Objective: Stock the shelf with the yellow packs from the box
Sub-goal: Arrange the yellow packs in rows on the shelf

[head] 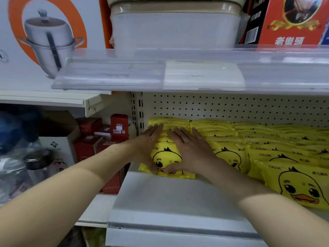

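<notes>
Several yellow packs with a duck face stand in rows on the white shelf [160, 196]. The leftmost row [168, 125] runs back to the pegboard wall. My left hand [148, 145] lies with straight fingers along the left side of that row. Over its top and right side lies my right hand [188, 150], fingers straight. Both thumbs press on the front pack [167, 158] of the row. More rows of yellow packs [267, 148] fill the shelf to the right. The box is not in view.
A shelf edge [178, 75] hangs close above the packs, carrying a white tub [174, 25] and a red carton [292, 20]. Left of the upright stand red boxes [99, 143], a cardboard carton [58, 139] and bottles [35, 164]. A pot box [44, 32] is upper left.
</notes>
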`<action>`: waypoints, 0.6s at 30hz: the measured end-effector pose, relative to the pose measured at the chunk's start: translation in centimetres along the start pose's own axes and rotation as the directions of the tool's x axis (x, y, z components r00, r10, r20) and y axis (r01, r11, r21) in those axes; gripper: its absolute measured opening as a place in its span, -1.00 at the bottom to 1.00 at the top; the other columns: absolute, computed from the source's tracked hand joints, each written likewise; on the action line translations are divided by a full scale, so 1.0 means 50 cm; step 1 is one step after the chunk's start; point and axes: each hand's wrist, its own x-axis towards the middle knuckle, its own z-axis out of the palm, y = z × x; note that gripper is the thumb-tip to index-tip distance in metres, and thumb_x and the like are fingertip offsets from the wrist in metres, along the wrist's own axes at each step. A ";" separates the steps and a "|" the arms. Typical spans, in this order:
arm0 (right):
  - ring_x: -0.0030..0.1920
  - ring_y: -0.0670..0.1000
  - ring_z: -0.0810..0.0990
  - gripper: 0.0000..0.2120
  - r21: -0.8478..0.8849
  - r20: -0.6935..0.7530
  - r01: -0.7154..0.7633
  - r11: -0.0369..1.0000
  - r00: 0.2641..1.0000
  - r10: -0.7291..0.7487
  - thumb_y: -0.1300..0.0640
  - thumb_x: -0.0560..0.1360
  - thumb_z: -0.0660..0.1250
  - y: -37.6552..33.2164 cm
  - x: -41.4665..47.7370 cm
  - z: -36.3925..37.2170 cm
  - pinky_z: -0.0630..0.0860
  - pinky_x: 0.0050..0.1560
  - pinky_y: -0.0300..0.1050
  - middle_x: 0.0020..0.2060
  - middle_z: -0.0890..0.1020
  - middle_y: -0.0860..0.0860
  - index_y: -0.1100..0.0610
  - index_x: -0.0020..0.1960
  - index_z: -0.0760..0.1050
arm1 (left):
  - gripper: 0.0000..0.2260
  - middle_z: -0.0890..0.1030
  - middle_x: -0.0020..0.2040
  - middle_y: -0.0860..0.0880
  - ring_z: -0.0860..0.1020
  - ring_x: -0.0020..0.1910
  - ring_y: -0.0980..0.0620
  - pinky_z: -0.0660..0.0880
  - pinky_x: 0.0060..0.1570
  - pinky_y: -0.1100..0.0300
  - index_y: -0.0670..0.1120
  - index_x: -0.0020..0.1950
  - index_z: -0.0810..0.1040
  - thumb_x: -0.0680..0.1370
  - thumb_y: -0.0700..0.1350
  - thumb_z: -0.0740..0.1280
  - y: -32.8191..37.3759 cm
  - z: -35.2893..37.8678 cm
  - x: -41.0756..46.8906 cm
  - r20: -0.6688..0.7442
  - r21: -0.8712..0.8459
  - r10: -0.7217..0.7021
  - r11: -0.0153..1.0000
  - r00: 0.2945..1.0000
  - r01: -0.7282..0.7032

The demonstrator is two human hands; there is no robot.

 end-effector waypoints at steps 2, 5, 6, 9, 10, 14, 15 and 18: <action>0.60 0.01 -0.17 0.24 -0.010 -0.003 0.004 1.000 1.000 -0.004 -0.62 0.19 0.24 0.002 -0.002 0.001 -0.24 0.56 0.15 0.61 -0.13 -0.01 -0.04 0.61 -0.21 | 0.40 -0.34 0.57 0.04 -0.30 0.54 0.07 -0.08 0.50 0.08 0.06 0.51 -0.46 0.14 0.21 0.63 -0.004 0.003 0.000 0.006 0.036 0.012 0.999 1.000 -0.013; 0.60 0.00 -0.19 0.33 -0.010 0.017 0.007 1.000 1.000 -0.007 -0.60 0.11 0.33 0.006 -0.008 -0.002 -0.24 0.56 0.16 0.61 -0.14 -0.02 -0.05 0.60 -0.24 | 0.44 -0.39 0.55 0.04 -0.35 0.53 0.04 -0.08 0.53 -0.01 0.10 0.47 -0.51 0.08 0.31 0.60 -0.008 0.010 0.002 0.015 0.108 0.011 0.994 1.000 -0.013; 0.60 0.00 -0.19 0.35 -0.014 0.023 0.007 1.000 1.000 -0.007 -0.60 0.09 0.35 0.007 -0.008 -0.004 -0.23 0.56 0.16 0.61 -0.14 -0.03 -0.05 0.60 -0.24 | 0.44 -0.40 0.54 0.03 -0.35 0.53 0.03 -0.07 0.54 -0.03 0.09 0.47 -0.51 0.08 0.32 0.60 -0.008 0.012 0.003 0.012 0.121 0.009 0.993 1.000 -0.011; 0.60 -0.01 -0.16 0.35 -0.018 0.007 0.001 1.000 1.000 -0.001 -0.59 0.08 0.36 0.009 -0.002 -0.001 -0.21 0.56 0.15 0.61 -0.12 -0.03 -0.05 0.61 -0.22 | 0.43 -0.38 0.55 0.01 -0.33 0.54 0.01 -0.04 0.53 -0.02 0.08 0.49 -0.49 0.10 0.29 0.61 -0.007 0.016 0.009 -0.014 0.136 0.012 0.991 1.000 -0.010; 0.60 -0.01 -0.15 0.35 -0.014 0.000 -0.002 1.000 1.000 0.002 -0.59 0.09 0.36 0.009 0.001 0.001 -0.20 0.56 0.15 0.61 -0.11 -0.03 -0.05 0.61 -0.21 | 0.42 -0.37 0.56 0.00 -0.32 0.54 0.01 -0.03 0.53 -0.01 0.08 0.50 -0.48 0.10 0.29 0.61 -0.007 0.016 0.011 -0.023 0.141 0.013 0.990 1.000 -0.009; 0.60 -0.02 -0.17 0.34 -0.002 -0.002 0.015 1.000 1.000 -0.015 -0.58 0.09 0.37 0.013 0.000 -0.001 -0.22 0.56 0.14 0.61 -0.11 -0.02 -0.06 0.61 -0.22 | 0.42 -0.36 0.56 -0.01 -0.30 0.55 0.00 -0.03 0.52 0.00 0.08 0.50 -0.48 0.10 0.32 0.59 -0.005 0.011 0.008 -0.021 0.169 0.014 0.986 1.000 -0.011; 0.59 -0.02 -0.19 0.36 0.000 0.006 0.026 1.000 1.000 -0.026 -0.57 0.09 0.39 0.016 -0.004 -0.004 -0.24 0.56 0.13 0.61 -0.12 -0.03 -0.06 0.60 -0.24 | 0.42 -0.36 0.56 0.00 -0.31 0.54 0.01 -0.04 0.53 -0.01 0.09 0.49 -0.49 0.09 0.34 0.58 -0.007 0.011 0.007 -0.012 0.167 0.017 0.986 1.000 -0.015; 0.58 -0.03 -0.25 0.38 -0.010 0.026 0.052 0.999 0.998 -0.051 -0.52 0.10 0.44 0.024 -0.022 -0.008 -0.31 0.55 0.13 0.60 -0.19 -0.03 -0.05 0.59 -0.30 | 0.41 -0.37 0.56 0.03 -0.33 0.54 0.03 -0.09 0.54 0.00 0.13 0.46 -0.52 0.09 0.37 0.56 -0.013 0.014 0.004 -0.013 0.160 0.026 0.987 1.000 -0.024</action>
